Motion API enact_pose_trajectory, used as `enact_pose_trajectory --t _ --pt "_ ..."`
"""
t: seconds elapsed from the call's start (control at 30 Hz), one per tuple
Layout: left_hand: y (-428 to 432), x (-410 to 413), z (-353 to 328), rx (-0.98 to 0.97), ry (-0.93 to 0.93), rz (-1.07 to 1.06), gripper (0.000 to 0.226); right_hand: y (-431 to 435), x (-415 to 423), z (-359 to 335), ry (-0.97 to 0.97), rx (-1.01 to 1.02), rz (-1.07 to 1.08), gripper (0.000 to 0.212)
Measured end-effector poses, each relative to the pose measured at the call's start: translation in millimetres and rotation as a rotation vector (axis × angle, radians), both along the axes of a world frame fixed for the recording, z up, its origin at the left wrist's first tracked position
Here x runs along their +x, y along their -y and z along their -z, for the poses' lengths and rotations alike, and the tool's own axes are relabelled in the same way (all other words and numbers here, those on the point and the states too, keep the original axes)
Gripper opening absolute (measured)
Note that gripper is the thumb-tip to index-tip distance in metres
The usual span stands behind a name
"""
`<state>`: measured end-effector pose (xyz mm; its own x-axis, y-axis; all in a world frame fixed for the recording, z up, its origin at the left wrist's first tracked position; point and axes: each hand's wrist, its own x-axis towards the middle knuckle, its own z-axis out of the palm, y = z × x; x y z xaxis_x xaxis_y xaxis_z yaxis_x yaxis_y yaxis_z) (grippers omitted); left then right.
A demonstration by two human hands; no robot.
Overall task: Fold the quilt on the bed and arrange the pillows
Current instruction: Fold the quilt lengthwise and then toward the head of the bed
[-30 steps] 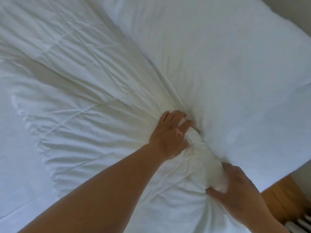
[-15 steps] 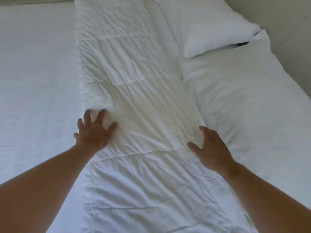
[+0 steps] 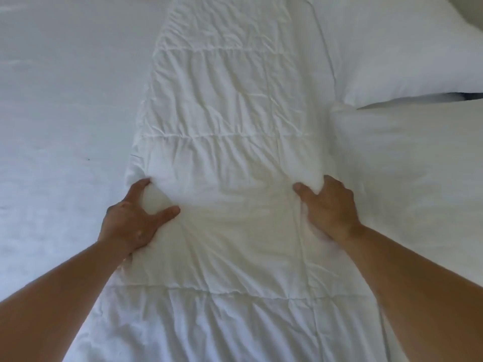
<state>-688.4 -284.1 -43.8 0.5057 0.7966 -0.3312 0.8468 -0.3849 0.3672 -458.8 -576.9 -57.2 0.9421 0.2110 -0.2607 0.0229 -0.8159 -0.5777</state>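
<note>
Beside plump pillows [image 3: 397,48] [image 3: 418,165], wrinkled stitched quilt [image 3: 230,113], hands [image 3: 130,220] [image 3: 329,207] gripping both edges

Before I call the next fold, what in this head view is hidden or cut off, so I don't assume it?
- quilt: both ends, cut off by the head view's top and bottom edges.
- left hand and right hand: some fingertips, buried in gripped quilt fabric.
- far pillow and near pillow: right parts, cut off by the frame's right edge.
- dark patch between the pillows: too little shows to identify.
</note>
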Motion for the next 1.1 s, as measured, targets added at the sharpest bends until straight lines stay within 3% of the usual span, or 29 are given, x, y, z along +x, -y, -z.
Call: enact_pose_trajectory --t 0.07,0.13,0.27,0.37,0.43,0.5,0.63,0.73,0.83,0.97,1.1 --pt "-1 -9 -4 0.042 0.054 -0.059 0.099 22 14 -3 0.078 -0.064 0.076 0.065" --pt "4 -18 6 0.053 -0.039 -0.062 0.105 29 12 5 0.064 -0.13 0.128 0.065" --pt "-6 -9 20 0.02 -0.165 -0.034 0.099 6 8 22 -0.131 -0.13 0.09 0.066" --pt "-38 13 7 0.062 -0.056 -0.054 0.098 -13 31 4 -0.023 -0.141 0.037 0.063" --pt "-66 51 -1 0.113 0.064 -0.05 0.098 -41 56 -11 0.053 -0.091 -0.034 0.07" --pt "-88 112 -4 0.15 0.095 0.01 0.084 -84 95 -18 -0.007 -0.007 0.007 0.085" --pt "-97 206 19 0.249 -0.107 0.181 0.078 -139 155 14 -0.042 -0.076 0.08 0.101" --pt "-95 215 69 0.315 -0.256 0.195 0.079 -134 148 62 0.194 -0.193 0.079 0.088" --pt "-99 225 88 0.397 -0.231 0.184 0.079 -135 153 86 0.391 -0.205 0.088 0.078" --pt "-101 224 83 0.397 -0.203 0.182 0.079 -135 154 81 0.398 -0.219 0.076 0.075" --pt "-101 211 61 0.316 -0.275 0.252 0.083 -128 160 49 0.226 -0.283 -0.039 0.083"
